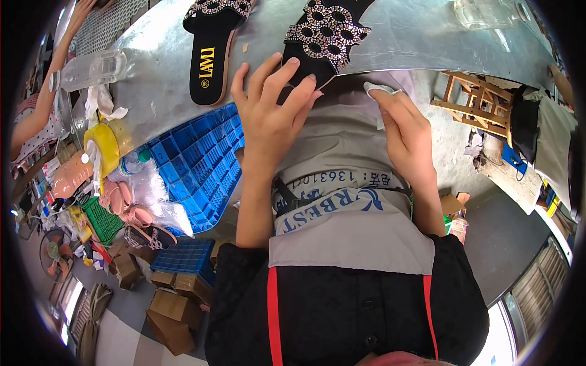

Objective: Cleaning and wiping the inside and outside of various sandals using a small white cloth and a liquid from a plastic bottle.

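Grey metal table [415, 36], cluttered workshop

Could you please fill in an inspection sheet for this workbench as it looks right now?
Surface: grey metal table, scuffed, with a few crumbs.
Job's things: black studded sandal at the near table edge; second black sandal lies beside it, insole up.
Clutter: clear plastic bottle on the left, another clear container at the far right.
Hands: left hand rests its fingers on the studded sandal's heel end; right hand pinches a small white piece.
Cables: nothing seen on the table.
Surroundings: blue plastic crate, pink sandals in a bag, cardboard boxes, wooden stool, another person's arm at left.
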